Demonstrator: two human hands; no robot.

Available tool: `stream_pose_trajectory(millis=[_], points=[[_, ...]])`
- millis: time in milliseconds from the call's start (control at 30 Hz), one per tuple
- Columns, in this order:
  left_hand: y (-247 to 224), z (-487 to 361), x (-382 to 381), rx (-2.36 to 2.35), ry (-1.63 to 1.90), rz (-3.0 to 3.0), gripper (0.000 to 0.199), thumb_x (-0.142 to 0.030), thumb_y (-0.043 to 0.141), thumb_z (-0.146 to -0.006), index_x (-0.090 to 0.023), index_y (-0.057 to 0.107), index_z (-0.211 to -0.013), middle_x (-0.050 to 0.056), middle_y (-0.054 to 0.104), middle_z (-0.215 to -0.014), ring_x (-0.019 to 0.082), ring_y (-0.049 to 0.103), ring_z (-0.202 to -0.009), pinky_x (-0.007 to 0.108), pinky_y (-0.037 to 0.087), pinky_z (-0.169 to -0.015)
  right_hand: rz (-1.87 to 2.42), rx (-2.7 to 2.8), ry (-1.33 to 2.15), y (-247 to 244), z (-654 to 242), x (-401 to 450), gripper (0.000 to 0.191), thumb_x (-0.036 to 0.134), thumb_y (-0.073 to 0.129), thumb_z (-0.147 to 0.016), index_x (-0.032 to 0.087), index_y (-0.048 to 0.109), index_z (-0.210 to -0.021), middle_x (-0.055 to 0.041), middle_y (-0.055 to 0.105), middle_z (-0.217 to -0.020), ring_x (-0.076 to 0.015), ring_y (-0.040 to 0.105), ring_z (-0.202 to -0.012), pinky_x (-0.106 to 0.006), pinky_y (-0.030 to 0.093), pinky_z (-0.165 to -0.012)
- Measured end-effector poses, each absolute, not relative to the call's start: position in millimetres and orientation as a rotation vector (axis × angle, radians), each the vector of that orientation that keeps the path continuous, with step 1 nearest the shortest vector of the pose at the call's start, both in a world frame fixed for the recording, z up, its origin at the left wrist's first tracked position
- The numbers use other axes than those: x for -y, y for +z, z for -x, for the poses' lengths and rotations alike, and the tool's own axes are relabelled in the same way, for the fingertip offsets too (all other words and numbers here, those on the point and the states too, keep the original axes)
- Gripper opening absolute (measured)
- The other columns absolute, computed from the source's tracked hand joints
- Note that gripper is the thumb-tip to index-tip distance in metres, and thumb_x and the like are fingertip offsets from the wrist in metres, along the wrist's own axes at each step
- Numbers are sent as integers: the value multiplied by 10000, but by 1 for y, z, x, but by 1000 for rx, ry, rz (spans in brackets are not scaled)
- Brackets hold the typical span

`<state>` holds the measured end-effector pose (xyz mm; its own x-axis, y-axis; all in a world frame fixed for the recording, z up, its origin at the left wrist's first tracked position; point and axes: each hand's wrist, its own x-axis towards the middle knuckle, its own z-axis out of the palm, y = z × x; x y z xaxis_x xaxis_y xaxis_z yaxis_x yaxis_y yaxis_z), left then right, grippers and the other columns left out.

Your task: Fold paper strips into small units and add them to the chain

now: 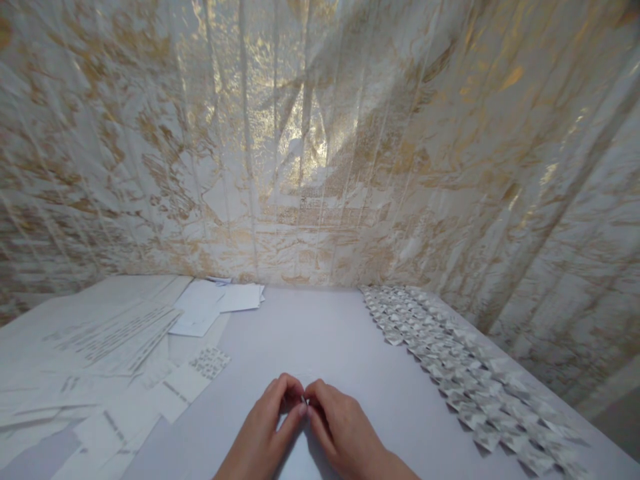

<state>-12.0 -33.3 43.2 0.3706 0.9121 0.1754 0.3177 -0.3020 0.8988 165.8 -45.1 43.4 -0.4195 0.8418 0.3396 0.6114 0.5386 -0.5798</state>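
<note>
Near the front middle of the pale table point(300, 333), my left hand point(273, 423) and my right hand point(343, 423) meet at the fingertips. Between them they pinch a small folded paper piece point(305, 401), mostly hidden by the fingers. Thumbs and forefingers of both hands are closed on it. To the right lie rows of folded paper pieces point(450, 367) with pointed edges, grey and white.
Printed paper sheets point(125, 333) overlap across the left side of the table. White paper slips point(197, 307) lie at the back left, and a patterned piece point(210, 362) nearer. A white and gold curtain point(310, 167) hangs behind the table.
</note>
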Motion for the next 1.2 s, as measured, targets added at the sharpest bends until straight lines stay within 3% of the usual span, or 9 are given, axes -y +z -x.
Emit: stream_pose_trajectory(millis=[167, 333, 400, 600, 833, 1067, 1200], points=[[47, 10, 37, -1018, 906, -1809, 227, -443, 467, -997, -237, 549, -947, -7, 623, -838, 200, 592, -794, 307, 458, -745, 1130, 1954, 808, 44, -163, 47, 103, 231, 442, -961, 230, 491, -1052, 29, 614, -707, -157, 564, -617, -237, 397, -587], [51, 9, 40, -1002, 870, -1785, 279, -470, 443, -1012, -234, 571, -940, -12, 635, -803, 193, 600, -773, 289, 442, -735, 1067, 1825, 942, 44, -159, 49, 79, 270, 460, -956, 230, 506, -1007, 38, 590, -679, -145, 544, -604, -234, 405, -585], [53, 10, 40, -969, 878, -1724, 294, -475, 461, -1000, -222, 601, -948, -4, 638, -805, 200, 596, -777, 291, 446, -730, 1053, 1840, 915, 45, -159, 50, 108, 276, 466, -955, 225, 517, -1037, 26, 604, -709, -149, 560, -628, -242, 416, -608], [51, 13, 41, -833, 864, -1793, 248, -333, 528, -979, -245, 659, -1170, 53, 688, -1094, 236, 622, -1025, 335, 450, -939, 1064, 1853, 867, 48, -165, 53, 133, 226, 549, -904, 209, 575, -1033, -15, 655, -800, -171, 615, -706, -259, 453, -657], [43, 12, 39, -895, 851, -1771, 289, -258, 598, -901, -233, 716, -1164, 47, 681, -988, 248, 636, -949, 351, 463, -868, 1171, 1854, 874, 50, -164, 54, 157, 133, 577, -846, 215, 564, -979, 33, 617, -723, -147, 572, -635, -231, 409, -606], [39, 13, 38, -895, 896, -1627, 343, -386, 642, -859, -221, 755, -1138, 40, 675, -923, 232, 601, -823, 349, 452, -772, 1163, 1902, 799, 47, -166, 54, 150, 146, 516, -889, 202, 564, -1020, 27, 624, -696, -151, 569, -605, -231, 384, -575], [38, 12, 35, -845, 966, -1445, 349, -394, 694, -806, -205, 777, -1087, 69, 739, -965, 262, 646, -884, 360, 469, -808, 1066, 1910, 760, 44, -168, 52, 161, 141, 500, -899, 203, 612, -997, 15, 644, -716, -144, 574, -618, -230, 402, -604]])
